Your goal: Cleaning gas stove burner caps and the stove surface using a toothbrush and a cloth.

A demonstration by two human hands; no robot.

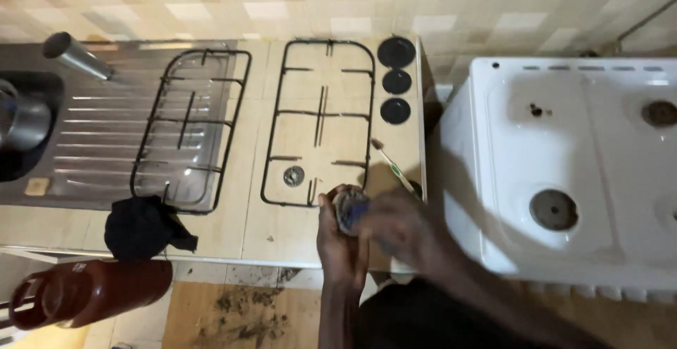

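Fingers (pixel 331 211) of left hand (pixel 340 240) grip burner ring (pixel 350 206) over counter edge (pixel 233 259).

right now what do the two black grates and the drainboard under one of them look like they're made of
Both black grates look like thin metal rod with a dark, matte coating; no shine shows. The drainboard looks like stainless steel: grey, ridged, with bright reflections. The left grate lies on it, the right one on the beige counter, whose surface looks smooth, perhaps tile or laminate.

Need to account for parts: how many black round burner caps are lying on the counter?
3, in a line at the counter's back right corner: far cap, middle cap, near cap. Another may be hidden behind the hands.
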